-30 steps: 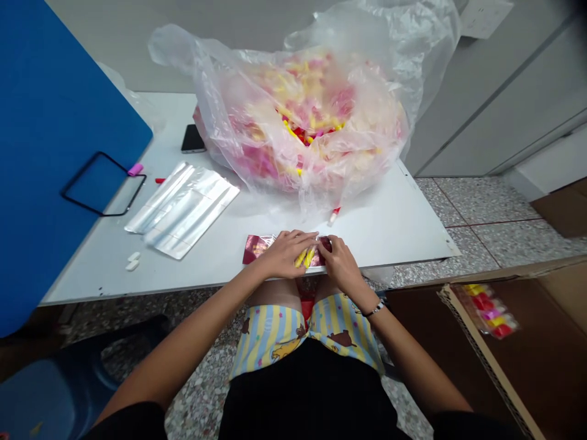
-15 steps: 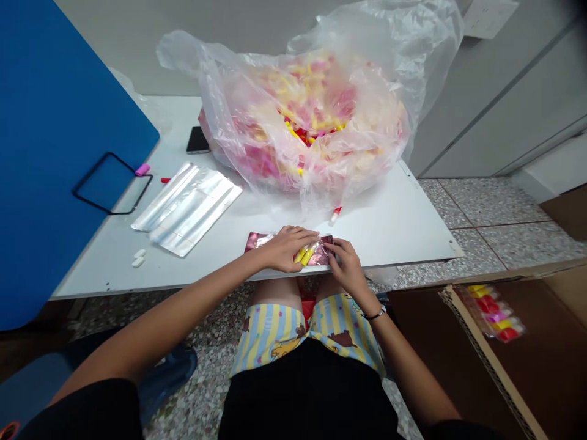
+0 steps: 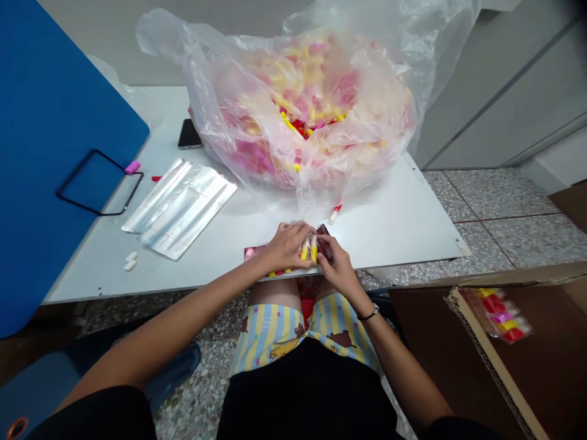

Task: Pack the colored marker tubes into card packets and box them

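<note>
The left hand (image 3: 288,247) and right hand (image 3: 338,266) grip yellow plastic tubes (image 3: 309,249) and a maroon foil packet (image 3: 324,240) at the near edge of the white table (image 3: 389,235), near flat silver foil pouches (image 3: 178,208) and a bulging clear plastic bag (image 3: 202,79). A brown cardboard box (image 3: 463,348) sits on the speckled stone floor (image 3: 504,195) to the right.

The white desk (image 3: 389,226) is carrying a large clear plastic bag (image 3: 293,110) heaped with pink, yellow and red pieces, sitting toward the back. A black phone (image 3: 189,134) is lying just beside the bag, and silver foil sheets (image 3: 178,208) are lying flat to the left of it. Two small white pieces (image 3: 131,261) are resting near the front edge, a red piece (image 3: 156,178) is lying beyond the foil, and a maroon packet (image 3: 255,252) is lying along the front edge.
</note>
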### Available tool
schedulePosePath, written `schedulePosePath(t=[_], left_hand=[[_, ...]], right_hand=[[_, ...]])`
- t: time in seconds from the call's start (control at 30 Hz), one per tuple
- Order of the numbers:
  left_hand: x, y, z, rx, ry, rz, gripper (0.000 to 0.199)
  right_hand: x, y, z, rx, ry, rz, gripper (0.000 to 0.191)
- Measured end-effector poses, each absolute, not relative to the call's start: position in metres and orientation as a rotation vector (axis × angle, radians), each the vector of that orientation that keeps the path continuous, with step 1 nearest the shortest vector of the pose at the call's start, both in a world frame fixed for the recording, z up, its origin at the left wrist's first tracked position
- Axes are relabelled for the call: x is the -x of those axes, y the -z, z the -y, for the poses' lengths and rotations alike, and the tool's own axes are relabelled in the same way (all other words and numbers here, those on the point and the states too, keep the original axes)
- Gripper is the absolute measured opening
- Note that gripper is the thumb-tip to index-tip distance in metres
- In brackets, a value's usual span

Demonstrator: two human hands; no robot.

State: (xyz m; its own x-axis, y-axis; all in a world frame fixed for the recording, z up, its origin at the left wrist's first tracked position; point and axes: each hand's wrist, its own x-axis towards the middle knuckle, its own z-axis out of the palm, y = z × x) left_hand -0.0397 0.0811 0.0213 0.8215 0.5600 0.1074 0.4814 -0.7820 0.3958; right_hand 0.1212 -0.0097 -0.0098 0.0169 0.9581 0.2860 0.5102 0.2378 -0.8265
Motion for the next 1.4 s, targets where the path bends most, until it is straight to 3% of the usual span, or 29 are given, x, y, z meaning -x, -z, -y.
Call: schedulePosePath(t=[0.23, 0.53, 0.7, 0.83, 1.1, 1.23, 1.4], left_hand=[[0.042, -0.018, -0.084, -2.458, -0.448, -0.804, 0.046], [0.04, -0.017, -0.084, -2.43, -0.455, -0.848, 0.045], [0.033, -0.018, -0.089, -2.525, -0.323, -0.892, 0.055], [0.027, -0.016, -0.094, -2.476, -0.296, -0.967, 0.049], [0.02, -0.009, -0.091, -2.382, -0.446, -1.134, 0.046], [0.012, -0.011, -0.081, -2.162, -0.547, -1.38, 0.035], [0.008, -0.007, -0.065, -1.687, -0.796, -1.358, 0.027]], right_hand=[[-0.12, 0.005, 0.022, 1.513, -0.453, 1.636, 0.048], [-0.121, 0.006, 0.015, 1.438, -0.498, 1.835, 0.058], [-0.118, 0.014, 0.018, 1.46, -0.345, 1.74, 0.042], [-0.111, 0.022, 0.022, 1.483, -0.228, 1.589, 0.031], [-0.111, 0.024, 0.016, 1.521, -0.306, 1.311, 0.023], [-0.112, 0.028, 0.012, 1.445, -0.562, 1.112, 0.032], [-0.106, 0.019, 0.014, 1.161, -0.818, 0.845, 0.057]])
